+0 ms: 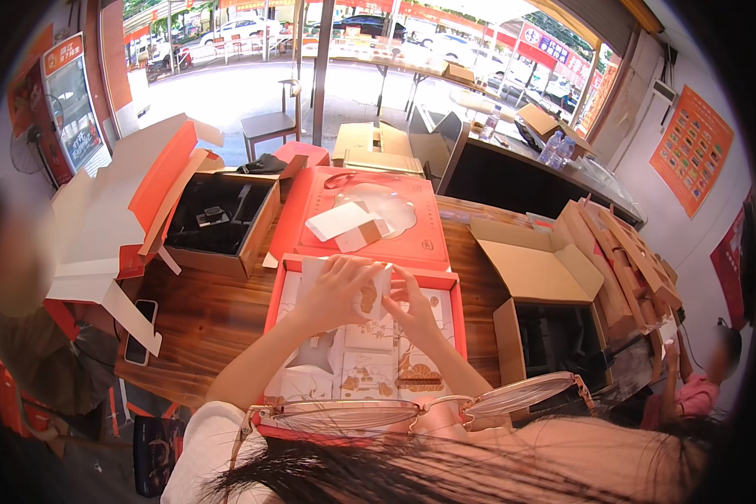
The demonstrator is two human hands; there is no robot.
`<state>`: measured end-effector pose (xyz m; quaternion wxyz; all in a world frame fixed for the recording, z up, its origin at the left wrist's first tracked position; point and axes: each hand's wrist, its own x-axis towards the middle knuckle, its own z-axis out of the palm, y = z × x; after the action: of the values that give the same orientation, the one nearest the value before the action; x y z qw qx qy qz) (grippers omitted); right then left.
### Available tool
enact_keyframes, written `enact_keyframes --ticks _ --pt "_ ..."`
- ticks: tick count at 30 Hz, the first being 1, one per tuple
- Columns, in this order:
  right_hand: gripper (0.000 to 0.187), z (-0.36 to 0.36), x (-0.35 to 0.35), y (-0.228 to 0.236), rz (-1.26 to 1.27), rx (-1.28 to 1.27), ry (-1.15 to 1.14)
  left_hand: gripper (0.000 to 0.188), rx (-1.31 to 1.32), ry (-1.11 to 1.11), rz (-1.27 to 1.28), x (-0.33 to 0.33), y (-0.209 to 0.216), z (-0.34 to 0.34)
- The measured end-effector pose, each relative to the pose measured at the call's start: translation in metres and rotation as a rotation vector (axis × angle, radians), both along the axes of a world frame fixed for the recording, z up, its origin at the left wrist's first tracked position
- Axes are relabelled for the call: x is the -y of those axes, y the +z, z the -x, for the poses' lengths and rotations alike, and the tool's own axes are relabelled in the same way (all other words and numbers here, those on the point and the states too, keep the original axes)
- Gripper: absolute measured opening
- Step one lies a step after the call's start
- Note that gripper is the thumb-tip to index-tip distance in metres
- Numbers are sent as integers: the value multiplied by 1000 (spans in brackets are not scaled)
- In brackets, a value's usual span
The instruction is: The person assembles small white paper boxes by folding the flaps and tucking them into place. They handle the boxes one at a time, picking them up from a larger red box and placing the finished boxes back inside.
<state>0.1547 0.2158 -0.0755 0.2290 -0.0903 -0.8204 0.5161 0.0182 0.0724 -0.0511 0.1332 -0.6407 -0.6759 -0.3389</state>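
Note:
A small white box (367,300) with gold print is held up between my two hands. My left hand (338,291) wraps over it from the left, hiding much of it. At its right edge, my right hand (412,309) grips with bent fingers. Below them lies an open red gift box (456,312), with several white boxes (368,375) bearing gold drawings inside. Behind stands its red lid (302,220), showing a pale cloud-shaped patch. A white carton (338,220) with a brown part rests on that lid.
A smartphone (141,333) lies on the wooden table (195,323) at the left. Open cardboard boxes with black insides, the left box (248,244) and the right box (506,340), flank the gift box. People are at both sides; eyeglasses (344,412) cross the lower view.

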Motion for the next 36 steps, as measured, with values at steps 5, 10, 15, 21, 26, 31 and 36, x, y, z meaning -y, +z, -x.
enact_keyframes --ticks 5,10,15,21,26,31,36 --pt "58 -1 2 -1 -26 24 -13 85 15 -15 7 1 1 -1" --pt "58 0 -4 -6 -26 -31 45 87 62 -19 8 2 0 3" --pt "57 -1 -7 -1 88 -32 93 88 77 -26 -6 3 1 4" --pt "54 0 -5 -6 98 -56 50 88 98 -51 -2 2 0 5" --pt "47 -5 -15 -3 245 -54 -115 90 162 -70 -5 3 -3 8" --pt "32 -1 -15 0 318 -148 -222 93 182 -36 -43 0 -9 9" --pt "27 1 -23 -4 463 -196 -217 99 316 -39 -82 3 -6 10"
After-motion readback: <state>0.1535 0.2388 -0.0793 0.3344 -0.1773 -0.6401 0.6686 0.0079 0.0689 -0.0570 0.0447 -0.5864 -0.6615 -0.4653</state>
